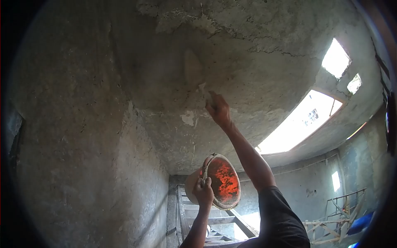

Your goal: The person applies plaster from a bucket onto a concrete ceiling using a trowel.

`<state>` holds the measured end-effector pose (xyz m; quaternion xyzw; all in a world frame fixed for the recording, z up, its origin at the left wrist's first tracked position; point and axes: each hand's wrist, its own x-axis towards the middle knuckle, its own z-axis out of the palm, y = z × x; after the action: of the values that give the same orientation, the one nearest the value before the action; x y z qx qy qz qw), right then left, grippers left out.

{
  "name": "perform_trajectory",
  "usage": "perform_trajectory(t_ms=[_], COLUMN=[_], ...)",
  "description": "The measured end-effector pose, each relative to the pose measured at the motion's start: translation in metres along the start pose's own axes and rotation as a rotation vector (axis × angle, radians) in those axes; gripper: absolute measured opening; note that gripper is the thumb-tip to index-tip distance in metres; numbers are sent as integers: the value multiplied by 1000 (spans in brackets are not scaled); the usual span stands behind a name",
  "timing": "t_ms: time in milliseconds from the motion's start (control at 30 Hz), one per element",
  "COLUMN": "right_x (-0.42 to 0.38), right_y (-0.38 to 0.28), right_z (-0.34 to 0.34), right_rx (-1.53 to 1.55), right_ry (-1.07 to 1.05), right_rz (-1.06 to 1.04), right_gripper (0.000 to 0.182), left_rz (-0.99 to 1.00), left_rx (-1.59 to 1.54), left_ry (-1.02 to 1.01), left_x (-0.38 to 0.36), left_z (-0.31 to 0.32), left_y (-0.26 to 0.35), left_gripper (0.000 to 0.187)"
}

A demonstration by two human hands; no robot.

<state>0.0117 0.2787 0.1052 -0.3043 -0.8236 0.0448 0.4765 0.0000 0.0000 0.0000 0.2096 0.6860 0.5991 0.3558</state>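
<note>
My right hand (218,108) is raised high with its fingers wrapped round the handle of a trowel. The grey, pointed blade of the trowel (192,68) lies close over the rough plaster surface (244,78) and nearly matches it in colour. Lower down, my left hand (204,191) grips a bucket (225,177) by its mortar-crusted handle (205,167). The bucket is tilted so its mouth shows, with bright orange patches among grey mortar inside. My right arm stretches up past the bucket's right side, dark sleeve at the elbow.
A wooden ladder-like frame (180,206) stands below the bucket. The bare plastered wall (82,124) rises close on the left. Bright openings (302,120) break the surface at right. A scaffold (331,227) stands at lower right, near something blue (361,223).
</note>
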Motion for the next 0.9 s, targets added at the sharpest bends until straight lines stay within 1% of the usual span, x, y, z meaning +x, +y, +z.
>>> perform_trajectory(t_ms=[67, 100, 133, 167, 233, 367, 433, 500, 533, 600, 633, 700, 733, 800, 833, 900], right_x=[1, 5, 7, 10, 18, 16, 9, 2, -1, -5, -3, 1, 6, 22, 27, 35], right_y=[-7, 6, 11, 17, 33, 34, 9, 7, 3, -6, -9, -10, -7, -1, -1, 0], right_z=[-9, -28, -29, -29, -26, -14, -5, 14, 17, 18, 17, 14, 14, 10, 6, 1], right_rx=[97, 54, 53, 60, -76, -144, -7, 27, 26, 14, 15, 103, 107, -35, -34, -108], right_ry=[160, 220, 324, 327, 628, 635, 341, 241, 242, -109, -110, 59, 54, 398, 394, 436], right_rz=[165, 180, 227, 232, 250, 219, 253, -17, -18, 65, 63, 130, 126, 26, 23, 114], right_gripper=[42, 41, 40, 40, 38, 39, 41, 47, 47, 47, 47, 46, 46, 45, 45, 45], left_rz=[77, 45, 37, 31, 25, 24, 20, 16, 13, 12, 9, 7, 25, 41, 29, 18], left_rx=[27, -27, -2, 25, 12, 2, 4, 6, 13, 16, 12, 0, -11, -25, 2, 29], left_ry=[40, 34, 27, 21, 22, 22, 18, 12, 11, 13, 11, 16, 29, 44, 26, 9], left_x=[3, -8, -7, -5, -3, -6, -5, -4, -4, -3, -4, -3, -2, -2, -3, -4], left_z=[-4, 17, 12, 8, 4, 5, 5, 5, 5, 6, 5, 5, 5, 4, 2, 1], left_y=[4, 4, 3, 3, 6, 10, 9, 6, 2, 2, 5, 7, 6, 6, 8, 13], left_gripper=[28, 28, 27, 27, 26, 25, 26, 26, 26, 26, 27, 27, 27, 27, 26, 26])
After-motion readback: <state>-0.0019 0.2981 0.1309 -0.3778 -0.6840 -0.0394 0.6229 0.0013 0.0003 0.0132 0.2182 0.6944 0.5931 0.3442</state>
